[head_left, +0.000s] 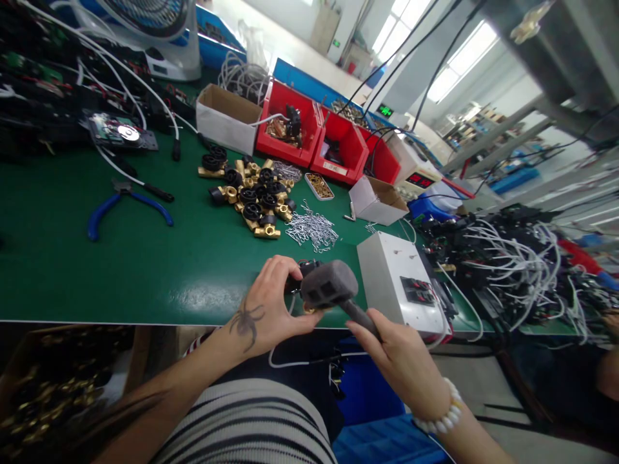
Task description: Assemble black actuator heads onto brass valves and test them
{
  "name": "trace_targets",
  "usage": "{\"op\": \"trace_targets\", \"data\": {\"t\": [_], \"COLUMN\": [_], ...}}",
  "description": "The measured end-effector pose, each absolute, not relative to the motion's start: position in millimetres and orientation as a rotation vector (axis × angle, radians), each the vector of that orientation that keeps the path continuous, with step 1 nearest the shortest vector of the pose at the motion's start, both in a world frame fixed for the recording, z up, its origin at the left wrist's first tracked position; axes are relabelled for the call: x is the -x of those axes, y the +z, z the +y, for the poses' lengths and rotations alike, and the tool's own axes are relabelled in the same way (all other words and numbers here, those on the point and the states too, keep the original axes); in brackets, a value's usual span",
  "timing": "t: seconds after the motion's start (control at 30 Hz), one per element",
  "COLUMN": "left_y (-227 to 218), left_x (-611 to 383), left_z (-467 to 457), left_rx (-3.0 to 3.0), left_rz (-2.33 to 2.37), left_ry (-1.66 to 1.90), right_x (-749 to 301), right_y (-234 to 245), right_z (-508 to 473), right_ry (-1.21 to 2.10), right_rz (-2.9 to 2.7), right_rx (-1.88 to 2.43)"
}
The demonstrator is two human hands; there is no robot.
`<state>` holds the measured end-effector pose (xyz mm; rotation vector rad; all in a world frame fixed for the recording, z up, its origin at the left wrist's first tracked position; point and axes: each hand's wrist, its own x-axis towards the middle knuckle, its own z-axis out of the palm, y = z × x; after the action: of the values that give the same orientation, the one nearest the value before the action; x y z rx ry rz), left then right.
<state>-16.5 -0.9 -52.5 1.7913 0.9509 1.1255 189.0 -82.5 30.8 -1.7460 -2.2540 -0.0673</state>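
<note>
On my green mat (72, 258), blue-handled pliers (128, 209) lie at ten o'clock. A heap of brass fittings (251, 196) sits at twelve, loose wire clips (312, 229) just beside it at one. Red bins (283, 149) line the far edge. A white switch box (389, 274) stands at two, tangled white cables (522, 270) beyond at three.

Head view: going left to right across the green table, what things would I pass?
Blue-handled pliers → pile of brass fittings → heap of metal clips → white switch box → tangle of white wires.
</note>
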Motion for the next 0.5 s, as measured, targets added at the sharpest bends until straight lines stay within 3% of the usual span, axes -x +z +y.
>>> {"op": "trace_targets", "data": {"t": [0.2, 0.37, 0.5], "left_y": [-51.7, -50.8, -50.1], "left_x": [18.0, 17.9, 17.8], "left_z": [-2.1, -1.5, -0.7], "left_rx": [-1.78, -1.777, -1.763], "left_rz": [0.95, 0.939, 0.948], "left_ry": [1.107, 1.119, 1.095], "right_x": [-187.4, -186.9, -188.2], "right_y": [35.7, 31.9, 33.6], "right_z": [-80.6, -79.3, -79.4], "right_ry": [-0.021, 0.034, 0.048], "right_rz": [-2.084, -2.283, -2.049], "right_rx": [1.752, 1.829, 1.804]}}
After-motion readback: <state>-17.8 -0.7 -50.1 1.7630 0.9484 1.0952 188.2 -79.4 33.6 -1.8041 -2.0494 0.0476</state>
